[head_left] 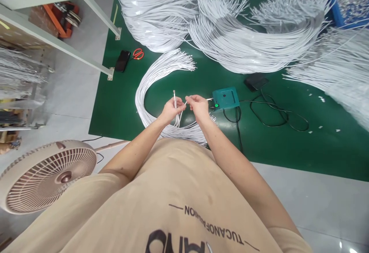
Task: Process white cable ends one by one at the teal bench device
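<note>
My left hand [173,110] is closed on white cables [177,121]; one end with a small metal tip stands up above its fingers. Close beside it on the right, my right hand [197,106] pinches a thin white cable end between thumb and forefinger. A curved bundle of white cables [142,91] lies on the green table around the left side of my hands and passes below them. Just right of my right hand sits a small teal device [226,98] with a green button and a metal tip pointing at the hand.
Large white cable bundles [245,49] cover the table's far side. A black phone [122,61] and red-handled scissors [138,54] lie at the left. A blue bin [353,7] of small parts stands far right. Black cords trail right of the device. A fan [54,176] stands lower left.
</note>
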### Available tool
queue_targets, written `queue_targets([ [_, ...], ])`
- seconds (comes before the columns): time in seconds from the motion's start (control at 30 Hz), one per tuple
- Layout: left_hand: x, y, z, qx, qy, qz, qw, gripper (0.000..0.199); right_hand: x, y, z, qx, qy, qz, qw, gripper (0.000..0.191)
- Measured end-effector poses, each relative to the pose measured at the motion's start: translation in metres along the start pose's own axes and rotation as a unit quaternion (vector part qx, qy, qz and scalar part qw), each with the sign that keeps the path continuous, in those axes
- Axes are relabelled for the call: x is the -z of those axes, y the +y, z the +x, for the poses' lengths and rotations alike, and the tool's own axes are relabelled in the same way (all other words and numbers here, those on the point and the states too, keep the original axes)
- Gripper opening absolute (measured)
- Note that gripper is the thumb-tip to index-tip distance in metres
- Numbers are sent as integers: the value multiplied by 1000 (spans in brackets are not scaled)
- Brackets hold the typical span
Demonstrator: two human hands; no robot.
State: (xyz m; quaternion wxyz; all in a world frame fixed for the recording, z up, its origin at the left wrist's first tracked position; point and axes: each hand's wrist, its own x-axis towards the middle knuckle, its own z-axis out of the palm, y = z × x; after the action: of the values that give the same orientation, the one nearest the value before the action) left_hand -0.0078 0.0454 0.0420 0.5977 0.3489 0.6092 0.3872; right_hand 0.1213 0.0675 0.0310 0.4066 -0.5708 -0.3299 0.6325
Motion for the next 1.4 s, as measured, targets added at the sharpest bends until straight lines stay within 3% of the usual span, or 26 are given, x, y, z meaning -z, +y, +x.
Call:
queue_targets([
  [0.3, 4, 0, 3, -9, -33, 19, 999, 44, 2, 0, -5, -61, -45, 161, 984, 22],
  [0.4, 5, 1, 6, -25, -35, 46, 998, 40, 2, -2, -6, -62, -50, 141, 987, 20],
  [0.53, 7, 2, 8, -33, -51, 81, 995, 36, 6, -8, -4, 12, -60, 55, 997, 31],
  [0.67, 9, 1, 8, -41, -76, 110, 990, 34, 10, -12, -2, 46, -80, 17, 996, 21],
  [0.83, 9, -1, 7, -42, -75, 108, 990, 33, 13, -9, -3, 23, -52, 32, 998, 19],
  [1.1, 1, -4, 7, -34, -18, 72, 997, 30, 8, -2, -1, 1, -4, 4, 1000, 12],
  [1.3, -2, -7, 7, -26, -3, 67, 997, 29, 9, -13, -5, -162, -56, 41, 984, 7],
  [1.4, -4, -4, 6, -11, -2, 61, 998, 27, 13, -17, -2, -112, -24, 52, 992, 12],
])
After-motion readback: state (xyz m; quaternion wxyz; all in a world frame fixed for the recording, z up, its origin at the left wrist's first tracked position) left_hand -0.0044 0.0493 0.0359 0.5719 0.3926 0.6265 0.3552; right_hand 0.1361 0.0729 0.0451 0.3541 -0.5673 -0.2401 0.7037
